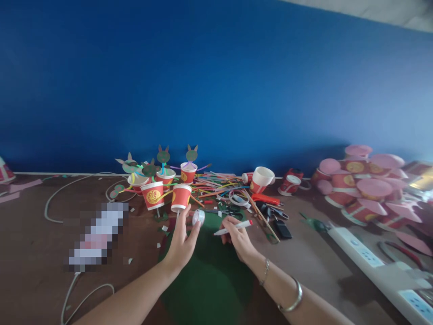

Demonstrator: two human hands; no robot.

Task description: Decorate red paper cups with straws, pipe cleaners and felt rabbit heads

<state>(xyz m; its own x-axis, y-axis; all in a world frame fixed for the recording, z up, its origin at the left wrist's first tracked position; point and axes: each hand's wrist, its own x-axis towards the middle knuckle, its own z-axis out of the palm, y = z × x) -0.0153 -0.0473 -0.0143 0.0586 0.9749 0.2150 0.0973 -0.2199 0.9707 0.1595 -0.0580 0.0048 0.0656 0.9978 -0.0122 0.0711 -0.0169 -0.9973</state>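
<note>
My left hand (182, 237) has its thumb and fingers at a small roll of clear tape (198, 218), tipped on its edge above the green paper (206, 275). The far side of its grip is hidden. Closed round a white marker with a red end (233, 228), my right hand (237, 239) is to the right of the tape. The marker's tip points left. Just beyond my left fingers are red paper cups, one upside down (181, 197) and another (153, 196) tilted beside it.
Cup figures with eared heads (163, 155) stand by the blue wall. Coloured pipe cleaners (216, 183), scissors (233, 212) and a white cup (262, 179) lie beyond my hands. A power strip (358, 253) and pink-topped cups (365, 189) are at right; a blurred-out device (99, 237) lies left.
</note>
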